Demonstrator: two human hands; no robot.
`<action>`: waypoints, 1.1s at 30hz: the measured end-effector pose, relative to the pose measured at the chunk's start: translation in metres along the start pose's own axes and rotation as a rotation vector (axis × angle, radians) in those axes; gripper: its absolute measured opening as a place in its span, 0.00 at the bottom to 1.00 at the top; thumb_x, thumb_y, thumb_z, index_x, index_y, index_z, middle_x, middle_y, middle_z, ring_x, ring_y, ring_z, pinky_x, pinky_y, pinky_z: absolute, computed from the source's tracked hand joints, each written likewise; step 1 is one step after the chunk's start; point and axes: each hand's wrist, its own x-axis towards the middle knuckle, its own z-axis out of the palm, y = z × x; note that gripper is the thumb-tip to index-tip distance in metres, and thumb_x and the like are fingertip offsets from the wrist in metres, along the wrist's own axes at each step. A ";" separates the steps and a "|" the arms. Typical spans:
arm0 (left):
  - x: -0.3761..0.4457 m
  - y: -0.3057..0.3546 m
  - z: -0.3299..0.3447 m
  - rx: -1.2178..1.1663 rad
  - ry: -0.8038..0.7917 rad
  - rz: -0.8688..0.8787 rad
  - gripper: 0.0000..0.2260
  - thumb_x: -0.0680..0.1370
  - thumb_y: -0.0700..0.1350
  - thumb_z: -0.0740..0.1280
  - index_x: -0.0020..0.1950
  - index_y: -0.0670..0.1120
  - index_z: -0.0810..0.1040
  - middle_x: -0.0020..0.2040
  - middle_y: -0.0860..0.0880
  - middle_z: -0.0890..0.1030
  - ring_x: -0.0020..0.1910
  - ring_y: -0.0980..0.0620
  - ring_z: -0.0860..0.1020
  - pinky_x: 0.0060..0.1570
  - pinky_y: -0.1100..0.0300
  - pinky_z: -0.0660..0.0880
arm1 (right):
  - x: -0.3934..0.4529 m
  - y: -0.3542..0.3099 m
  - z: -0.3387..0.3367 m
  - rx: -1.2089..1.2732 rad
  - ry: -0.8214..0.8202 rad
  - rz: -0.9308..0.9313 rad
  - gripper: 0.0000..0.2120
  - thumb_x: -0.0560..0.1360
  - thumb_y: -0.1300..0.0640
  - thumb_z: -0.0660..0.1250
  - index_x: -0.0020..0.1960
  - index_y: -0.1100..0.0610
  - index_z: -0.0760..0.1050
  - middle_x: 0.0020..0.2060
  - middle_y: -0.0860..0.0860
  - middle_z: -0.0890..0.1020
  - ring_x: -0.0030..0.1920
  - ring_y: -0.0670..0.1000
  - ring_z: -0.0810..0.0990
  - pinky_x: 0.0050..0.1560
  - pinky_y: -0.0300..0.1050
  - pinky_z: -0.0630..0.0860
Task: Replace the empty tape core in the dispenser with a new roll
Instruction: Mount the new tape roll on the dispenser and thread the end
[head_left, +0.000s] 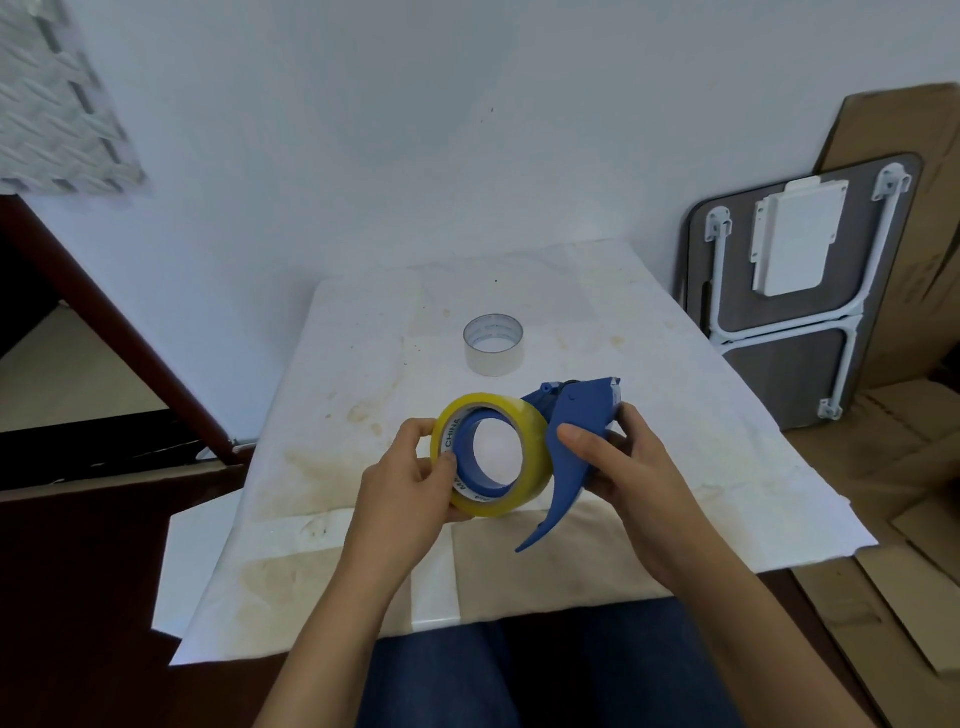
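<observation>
A yellow tape roll sits around the blue hub of the blue tape dispenser, held above the table. My left hand grips the roll's left rim, with the thumb at the inner edge of the core. My right hand wraps the dispenser's handle, whose pointed tail hangs down. The empty white tape core stands on end on the table, farther back and apart from both hands.
The small table is covered with stained white paper. A folded grey table with white legs leans on the wall at right, with flattened cardboard behind and below it. A dark red frame stands left.
</observation>
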 end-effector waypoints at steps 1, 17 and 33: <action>-0.001 0.001 0.000 -0.033 -0.031 -0.019 0.08 0.83 0.47 0.61 0.61 0.54 0.73 0.45 0.48 0.86 0.39 0.50 0.87 0.38 0.59 0.85 | 0.000 0.000 -0.001 0.011 0.003 0.002 0.32 0.61 0.45 0.73 0.63 0.51 0.72 0.52 0.52 0.85 0.51 0.52 0.85 0.49 0.45 0.82; 0.000 0.006 -0.019 0.189 -0.165 0.155 0.13 0.80 0.53 0.64 0.63 0.56 0.81 0.53 0.55 0.86 0.41 0.58 0.86 0.48 0.57 0.84 | 0.001 0.009 -0.013 0.071 -0.115 0.055 0.27 0.69 0.51 0.75 0.65 0.53 0.72 0.49 0.51 0.85 0.48 0.51 0.85 0.47 0.43 0.81; -0.009 0.008 -0.015 -0.251 -0.544 -0.081 0.24 0.70 0.59 0.69 0.61 0.49 0.79 0.49 0.50 0.88 0.50 0.56 0.84 0.57 0.61 0.77 | -0.002 0.008 -0.022 0.363 -0.243 0.097 0.25 0.65 0.45 0.77 0.60 0.51 0.82 0.55 0.55 0.83 0.53 0.56 0.82 0.59 0.55 0.78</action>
